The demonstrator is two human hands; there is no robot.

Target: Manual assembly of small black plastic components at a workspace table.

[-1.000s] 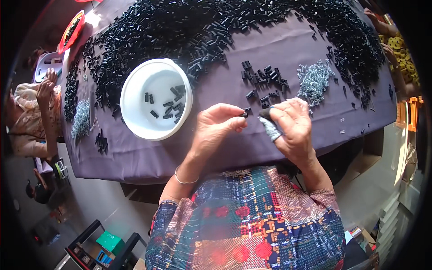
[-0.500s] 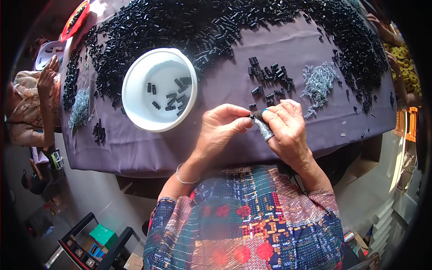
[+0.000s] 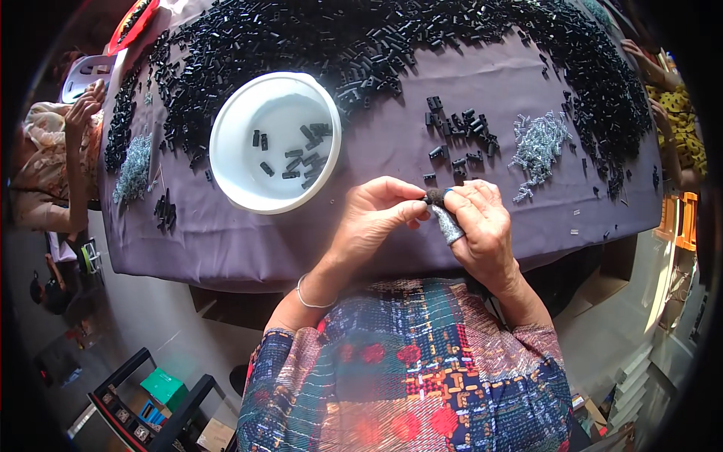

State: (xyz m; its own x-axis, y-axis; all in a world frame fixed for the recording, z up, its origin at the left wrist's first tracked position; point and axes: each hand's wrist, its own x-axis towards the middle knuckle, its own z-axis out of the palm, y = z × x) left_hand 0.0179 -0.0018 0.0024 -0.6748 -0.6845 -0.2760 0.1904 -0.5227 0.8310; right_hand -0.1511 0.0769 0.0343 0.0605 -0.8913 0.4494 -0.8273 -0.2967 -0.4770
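Observation:
Above the table's near edge, my left hand [image 3: 380, 215] pinches a small black part [image 3: 427, 200] between thumb and fingertips. My right hand [image 3: 480, 226] meets it there, its fingers pressed together against that part. A dark cover and a silver-grey cover [image 3: 448, 224] wrap fingers of the right hand; whatever its fingertips grip is hidden. Just beyond the hands lies a loose group of short black plastic pieces [image 3: 457, 124]. To their right is a heap of small shiny metal pieces [image 3: 539, 147]. A white bowl [image 3: 218, 154] stands left of my hands with several black pieces inside.
A large spread of black pieces [image 3: 301, 45] covers the far side of the purple tablecloth [image 3: 248, 248]. Another metal heap [image 3: 134, 169] and a few black pieces [image 3: 165, 211] lie at left. Co-workers' hands [image 3: 84, 109] show at both sides. A red tray [image 3: 135, 30] sits far left.
The view has shifted slightly. My hands stay together at the small black part, with the right fingers turned a little. The left co-worker's raised hand has folded its fingers.

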